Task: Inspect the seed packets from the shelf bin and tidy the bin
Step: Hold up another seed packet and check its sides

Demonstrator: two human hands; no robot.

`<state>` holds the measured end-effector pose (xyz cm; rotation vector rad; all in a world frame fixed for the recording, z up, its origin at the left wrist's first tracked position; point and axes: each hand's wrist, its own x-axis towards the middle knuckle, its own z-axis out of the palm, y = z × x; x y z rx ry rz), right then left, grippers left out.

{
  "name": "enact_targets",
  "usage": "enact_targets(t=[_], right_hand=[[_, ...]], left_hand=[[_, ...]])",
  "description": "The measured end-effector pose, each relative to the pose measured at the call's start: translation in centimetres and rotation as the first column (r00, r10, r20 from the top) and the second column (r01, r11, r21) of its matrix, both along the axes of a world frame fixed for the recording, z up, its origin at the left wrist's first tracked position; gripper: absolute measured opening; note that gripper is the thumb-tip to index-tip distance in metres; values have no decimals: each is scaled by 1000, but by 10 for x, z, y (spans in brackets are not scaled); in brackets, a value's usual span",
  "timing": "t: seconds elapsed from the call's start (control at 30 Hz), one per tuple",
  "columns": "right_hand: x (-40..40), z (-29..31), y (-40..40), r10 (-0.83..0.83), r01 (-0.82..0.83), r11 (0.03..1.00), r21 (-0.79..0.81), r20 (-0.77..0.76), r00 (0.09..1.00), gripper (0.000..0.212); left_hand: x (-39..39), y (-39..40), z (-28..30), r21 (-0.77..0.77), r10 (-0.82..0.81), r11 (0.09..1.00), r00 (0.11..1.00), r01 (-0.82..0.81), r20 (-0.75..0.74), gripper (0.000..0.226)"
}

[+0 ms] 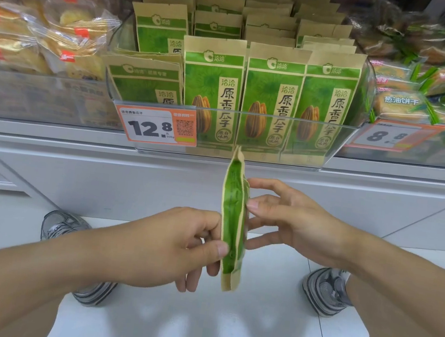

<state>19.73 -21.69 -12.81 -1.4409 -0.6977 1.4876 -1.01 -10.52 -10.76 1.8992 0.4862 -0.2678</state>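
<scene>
The left hand (178, 244) pinches a sunflower seed packet (233, 220) near its lower end, thumb on the near green side and curled fingers behind, holding it edge-on and upright. The right hand (290, 221) is spread loosely, its fingertips (252, 204) touching the packet's far side at mid-height without clasping it. Above and beyond both hands, the clear shelf bin (220, 129) holds rows of matching green packets (272, 98) standing upright, with a leaning one at its left.
</scene>
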Motion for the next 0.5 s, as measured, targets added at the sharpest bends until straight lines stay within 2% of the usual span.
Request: enact_targets(t=[0.17, 0.37, 0.43, 0.5], right_hand=[[-10, -3, 3, -75, 80, 995, -55, 90, 993, 75], [-5, -6, 7, -184, 180, 983, 40, 144, 972, 74], [-5, -6, 5, -155, 146, 986, 75, 144, 977, 71], [-7, -3, 3, -105, 91, 991, 94, 150, 983, 65]], left_hand=[[2, -3, -5, -78, 171, 982, 985, -171, -1, 50], [7, 0, -1, -264, 375, 891, 926, -369, -26, 55], [7, 5, 0, -250, 426, 876, 905, -412, 2, 51], [5, 9, -1, -208, 422, 889, 907, -408, 24, 36]])
